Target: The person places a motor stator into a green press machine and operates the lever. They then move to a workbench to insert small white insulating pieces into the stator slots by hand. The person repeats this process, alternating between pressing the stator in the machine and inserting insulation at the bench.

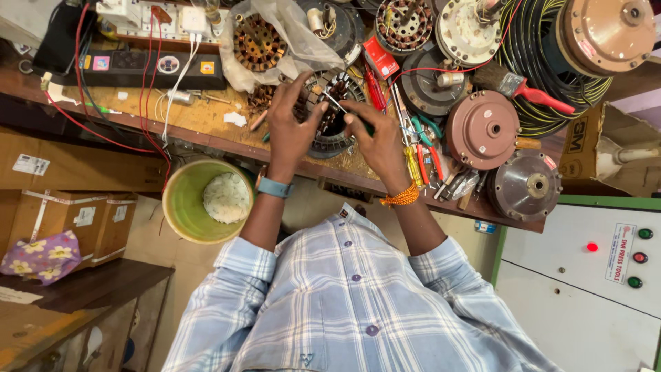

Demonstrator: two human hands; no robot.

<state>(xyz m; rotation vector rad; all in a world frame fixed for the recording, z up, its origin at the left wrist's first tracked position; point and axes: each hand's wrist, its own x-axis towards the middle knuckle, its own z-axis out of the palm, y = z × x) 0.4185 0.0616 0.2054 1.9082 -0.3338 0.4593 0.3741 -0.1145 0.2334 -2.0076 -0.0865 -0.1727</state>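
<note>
- Gripping the stator [329, 117] on the surface [206, 120], the left hand [292, 127] curls around its rim.
- Right hand [375, 134] pinches a thin metal tool [335, 103], tip in the stator's slots.
- Judging by the copper showing in some slots, the winding work looks partway.
- Green bucket [184, 207] below holds a whitish wad; a clear bag [275, 41] holds another stator.

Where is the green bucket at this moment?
In the head view the green bucket stands below the workbench edge, on the picture's left side, just beside the person's wrist with the blue watch. Something white lies inside it.
</note>
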